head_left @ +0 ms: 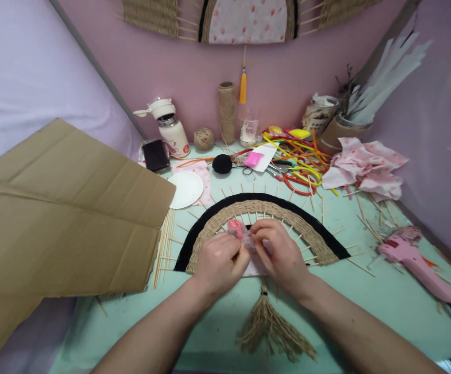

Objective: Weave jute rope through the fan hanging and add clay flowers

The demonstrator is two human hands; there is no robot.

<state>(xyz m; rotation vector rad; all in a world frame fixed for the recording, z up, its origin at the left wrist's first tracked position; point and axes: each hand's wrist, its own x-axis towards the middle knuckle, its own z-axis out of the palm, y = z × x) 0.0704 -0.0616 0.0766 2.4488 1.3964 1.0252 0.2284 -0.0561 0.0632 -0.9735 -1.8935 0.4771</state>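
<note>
While the two bare hands meet over the middle of a half-round woven fan (262, 206), they grasp a small clear plastic packet (236, 227) with something pinkish-red inside. The left hand (223, 258) has its fingers curled in, thumb and forefinger pinching the packet; the right hand (282, 255) pinches the plastic from the other side, its fingertips close to the left ones. The packet is held above the fan, which lies flat on the pale green table (210, 332), black band outermost, twine weave inside it, thin wooden sticks radiating past the edge. Below the hands, toward the person, rests a twine tassel (276, 330). A large cardboard sheet (81, 223) stands out on the left, and a pink glue gun (408, 262) lies well apart on the right. Beyond the fan are a black yarn ball (222, 164), a bright pink packet (253, 159) on white paper, and red-handled scissors (299, 185).
</note>
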